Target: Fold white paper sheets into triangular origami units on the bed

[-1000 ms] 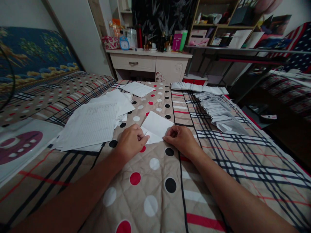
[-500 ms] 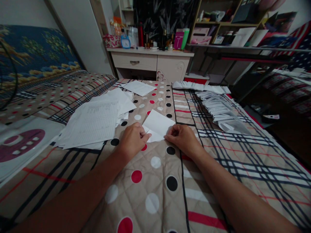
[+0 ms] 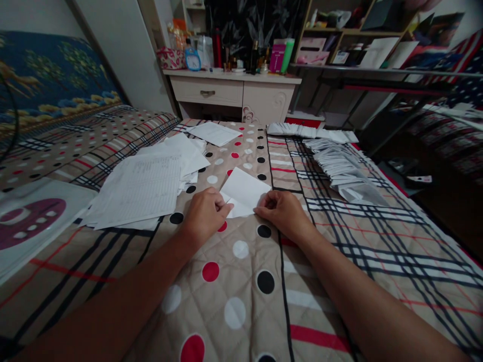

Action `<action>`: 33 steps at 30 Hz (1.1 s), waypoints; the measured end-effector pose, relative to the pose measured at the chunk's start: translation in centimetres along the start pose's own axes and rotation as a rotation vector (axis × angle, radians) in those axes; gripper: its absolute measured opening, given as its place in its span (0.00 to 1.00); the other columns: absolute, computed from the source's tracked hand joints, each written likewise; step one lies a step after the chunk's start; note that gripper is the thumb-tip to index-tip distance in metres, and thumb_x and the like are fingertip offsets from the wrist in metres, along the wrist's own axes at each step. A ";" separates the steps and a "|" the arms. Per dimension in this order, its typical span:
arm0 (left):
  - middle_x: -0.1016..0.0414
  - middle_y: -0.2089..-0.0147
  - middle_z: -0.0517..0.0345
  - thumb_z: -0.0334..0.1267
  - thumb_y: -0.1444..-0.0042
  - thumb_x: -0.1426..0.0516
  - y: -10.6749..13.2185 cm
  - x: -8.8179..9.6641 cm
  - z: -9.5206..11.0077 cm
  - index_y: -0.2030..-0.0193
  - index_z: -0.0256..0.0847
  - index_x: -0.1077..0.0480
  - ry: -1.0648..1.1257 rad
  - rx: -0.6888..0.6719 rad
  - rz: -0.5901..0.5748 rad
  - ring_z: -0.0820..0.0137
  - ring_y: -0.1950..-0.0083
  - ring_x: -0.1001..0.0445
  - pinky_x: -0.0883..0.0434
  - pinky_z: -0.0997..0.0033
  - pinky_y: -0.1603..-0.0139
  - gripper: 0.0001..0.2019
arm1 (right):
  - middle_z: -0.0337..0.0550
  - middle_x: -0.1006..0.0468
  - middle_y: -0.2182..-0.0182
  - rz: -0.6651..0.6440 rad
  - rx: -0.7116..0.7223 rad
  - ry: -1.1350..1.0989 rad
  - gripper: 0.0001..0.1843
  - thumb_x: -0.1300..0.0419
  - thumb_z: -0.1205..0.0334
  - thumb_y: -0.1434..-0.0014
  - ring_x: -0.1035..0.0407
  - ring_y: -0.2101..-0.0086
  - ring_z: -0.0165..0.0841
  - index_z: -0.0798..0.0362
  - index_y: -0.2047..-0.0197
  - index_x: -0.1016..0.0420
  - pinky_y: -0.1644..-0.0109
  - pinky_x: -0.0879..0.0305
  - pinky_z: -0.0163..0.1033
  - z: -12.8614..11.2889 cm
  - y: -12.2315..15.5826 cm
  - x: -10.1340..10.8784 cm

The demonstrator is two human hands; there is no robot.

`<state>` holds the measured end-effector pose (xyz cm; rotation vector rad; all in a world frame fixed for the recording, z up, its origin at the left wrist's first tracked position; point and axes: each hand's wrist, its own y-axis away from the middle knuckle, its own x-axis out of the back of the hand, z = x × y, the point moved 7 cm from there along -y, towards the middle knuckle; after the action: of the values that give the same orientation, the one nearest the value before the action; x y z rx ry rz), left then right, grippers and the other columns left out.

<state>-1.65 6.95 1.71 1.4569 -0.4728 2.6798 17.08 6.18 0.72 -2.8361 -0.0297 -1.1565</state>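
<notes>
A small white sheet of paper (image 3: 247, 188) lies on the patterned bedspread in front of me, with a crease across its nearer part. My left hand (image 3: 207, 211) pinches its near left corner between thumb and curled fingers. On the other side, my right hand (image 3: 281, 208) is closed on the near right edge, thumb on top. The fingertips beneath the paper are hidden. To the left is a pile of loose papers (image 3: 141, 188), the top one ruled and written on. A folded white sheet (image 3: 215, 133) lies farther back.
Rows of folded papers (image 3: 332, 163) stand packed together at the right, some in a clear plastic sleeve. A plastic bag with a purple print (image 3: 37, 216) lies at the far left. Behind the bed stands a white dresser (image 3: 207, 93) crowded with bottles and a blue clock (image 3: 192, 59).
The view has tilted slightly, so everything sits a little higher. Both hands keep their pinch on the paper, with no clear movement.
</notes>
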 end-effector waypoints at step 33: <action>0.26 0.62 0.57 0.42 0.45 0.38 0.2 -1.1 1.7 0.65 0.41 0.28 -0.063 -0.119 -0.099 0.68 0.60 0.28 0.34 0.68 0.59 0.07 | 0.38 0.23 0.76 0.158 -0.002 0.072 0.05 0.38 0.62 0.49 0.31 0.75 0.29 0.53 0.73 0.27 0.73 0.45 0.33 -1.2 1.3 1.0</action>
<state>0.31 6.40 1.62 1.4936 -0.5386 2.4911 17.08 4.78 2.18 -2.7379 0.1963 -1.2223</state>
